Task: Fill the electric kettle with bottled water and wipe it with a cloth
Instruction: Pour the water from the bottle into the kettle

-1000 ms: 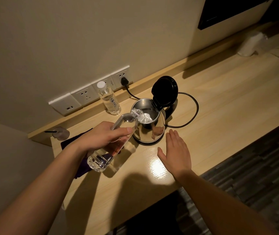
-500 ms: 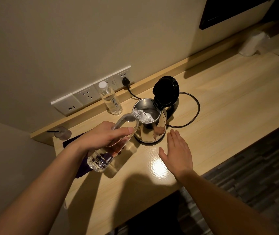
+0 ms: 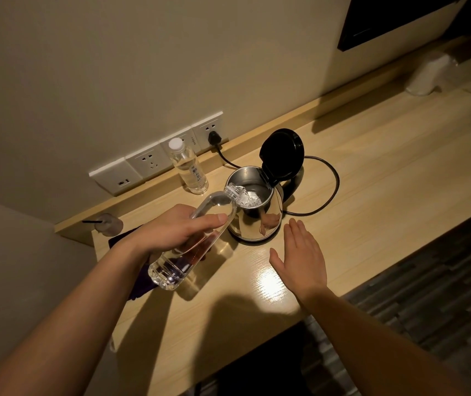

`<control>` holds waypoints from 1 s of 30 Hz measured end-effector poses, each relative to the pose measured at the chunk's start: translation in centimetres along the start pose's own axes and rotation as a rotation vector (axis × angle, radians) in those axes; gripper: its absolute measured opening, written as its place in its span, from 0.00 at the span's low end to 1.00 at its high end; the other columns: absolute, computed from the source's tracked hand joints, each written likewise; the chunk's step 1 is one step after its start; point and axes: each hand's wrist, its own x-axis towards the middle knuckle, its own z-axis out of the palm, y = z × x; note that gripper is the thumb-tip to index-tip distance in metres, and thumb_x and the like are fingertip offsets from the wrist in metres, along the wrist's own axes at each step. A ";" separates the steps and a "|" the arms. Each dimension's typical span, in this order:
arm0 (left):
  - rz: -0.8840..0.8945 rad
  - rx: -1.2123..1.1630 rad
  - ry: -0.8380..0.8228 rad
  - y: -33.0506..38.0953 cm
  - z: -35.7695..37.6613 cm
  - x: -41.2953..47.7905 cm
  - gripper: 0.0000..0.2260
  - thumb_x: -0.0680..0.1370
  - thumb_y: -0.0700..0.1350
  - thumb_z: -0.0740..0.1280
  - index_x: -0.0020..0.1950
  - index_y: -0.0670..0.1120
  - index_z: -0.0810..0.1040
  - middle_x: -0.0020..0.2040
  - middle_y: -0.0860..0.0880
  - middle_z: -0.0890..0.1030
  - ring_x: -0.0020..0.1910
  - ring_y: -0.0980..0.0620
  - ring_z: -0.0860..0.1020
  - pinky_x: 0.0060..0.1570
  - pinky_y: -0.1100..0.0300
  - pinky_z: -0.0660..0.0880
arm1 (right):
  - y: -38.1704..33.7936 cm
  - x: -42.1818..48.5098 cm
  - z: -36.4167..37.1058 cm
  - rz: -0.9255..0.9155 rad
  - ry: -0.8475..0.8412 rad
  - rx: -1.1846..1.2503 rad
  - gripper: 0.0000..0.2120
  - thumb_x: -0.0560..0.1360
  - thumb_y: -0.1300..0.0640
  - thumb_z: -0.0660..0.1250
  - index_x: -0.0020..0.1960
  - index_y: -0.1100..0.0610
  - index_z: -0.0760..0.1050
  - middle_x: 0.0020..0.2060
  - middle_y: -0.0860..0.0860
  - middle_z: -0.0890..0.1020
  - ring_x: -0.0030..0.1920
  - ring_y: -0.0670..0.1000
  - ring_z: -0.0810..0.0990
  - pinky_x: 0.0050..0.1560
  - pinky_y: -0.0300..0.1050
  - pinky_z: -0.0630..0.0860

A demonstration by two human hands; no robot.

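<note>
On the tabletop (image 3: 385, 172) below the wall sockets, the head view shows the electric kettle (image 3: 260, 224) with its lid (image 3: 281, 155) tipped up and its cord (image 3: 334, 181) plugged in. The left hand (image 3: 177, 232) grips a tilted bottle (image 3: 168, 270), its mouth just over the near rim, and water runs in. The right hand (image 3: 300, 252) lies flat beside the kettle, fingers together, holding nothing. With the mouth so close to the rim, a wobble could likely spill water down onto the powered base. The purple cloth (image 3: 139, 284) lies under the left forearm.

Dim warm light from above; glare patch on desk (image 3: 271, 284); dark shadows below; wide-angle bending at edges.
</note>
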 end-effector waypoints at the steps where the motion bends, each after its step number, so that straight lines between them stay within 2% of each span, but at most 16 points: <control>1: -0.003 -0.003 0.001 0.0 0.0 0.0 0.26 0.64 0.72 0.74 0.37 0.49 0.84 0.41 0.34 0.86 0.42 0.30 0.85 0.38 0.52 0.81 | 0.0 0.0 0.0 0.001 0.002 0.004 0.38 0.82 0.35 0.49 0.83 0.58 0.59 0.83 0.55 0.60 0.84 0.54 0.54 0.81 0.51 0.54; 3: -0.006 -0.008 0.006 0.0 0.0 -0.1 0.25 0.68 0.69 0.73 0.38 0.47 0.84 0.42 0.33 0.85 0.42 0.30 0.85 0.36 0.54 0.81 | 0.0 0.0 0.0 0.004 0.002 0.012 0.38 0.82 0.35 0.50 0.83 0.58 0.59 0.83 0.55 0.60 0.84 0.53 0.54 0.81 0.51 0.54; 6: -0.013 -0.010 0.006 0.1 -0.1 -0.1 0.28 0.70 0.68 0.72 0.43 0.41 0.83 0.43 0.32 0.85 0.43 0.29 0.85 0.38 0.53 0.82 | 0.0 0.0 0.0 0.007 0.003 0.014 0.37 0.82 0.35 0.50 0.83 0.58 0.59 0.83 0.55 0.60 0.84 0.53 0.54 0.81 0.51 0.55; 13: -0.029 0.006 0.000 0.2 -0.2 -0.1 0.31 0.71 0.65 0.70 0.47 0.34 0.81 0.44 0.29 0.84 0.44 0.27 0.83 0.40 0.53 0.81 | 0.0 0.0 -0.1 0.011 -0.001 0.023 0.37 0.82 0.35 0.50 0.83 0.57 0.59 0.83 0.55 0.60 0.84 0.53 0.54 0.82 0.52 0.56; 20: -0.019 0.040 0.000 0.6 -0.2 -0.3 0.36 0.70 0.64 0.69 0.52 0.28 0.78 0.48 0.25 0.81 0.47 0.24 0.81 0.51 0.35 0.80 | -0.1 0.0 -0.2 0.012 -0.007 0.026 0.38 0.82 0.34 0.49 0.83 0.58 0.59 0.83 0.55 0.60 0.84 0.53 0.53 0.82 0.53 0.57; 25: -0.009 0.035 0.000 0.6 -0.3 -0.2 0.36 0.70 0.65 0.70 0.51 0.29 0.78 0.47 0.25 0.81 0.46 0.23 0.81 0.48 0.42 0.79 | -0.1 0.0 -0.1 0.008 -0.007 0.015 0.38 0.82 0.34 0.49 0.83 0.57 0.59 0.83 0.54 0.60 0.84 0.53 0.54 0.82 0.52 0.56; 30: 0.000 0.024 0.000 0.0 -0.6 0.1 0.41 0.65 0.70 0.72 0.50 0.30 0.79 0.45 0.27 0.82 0.38 0.36 0.83 0.45 0.46 0.80 | 0.0 0.0 0.0 0.004 0.006 0.023 0.37 0.82 0.35 0.50 0.83 0.58 0.59 0.83 0.55 0.61 0.84 0.53 0.54 0.81 0.51 0.55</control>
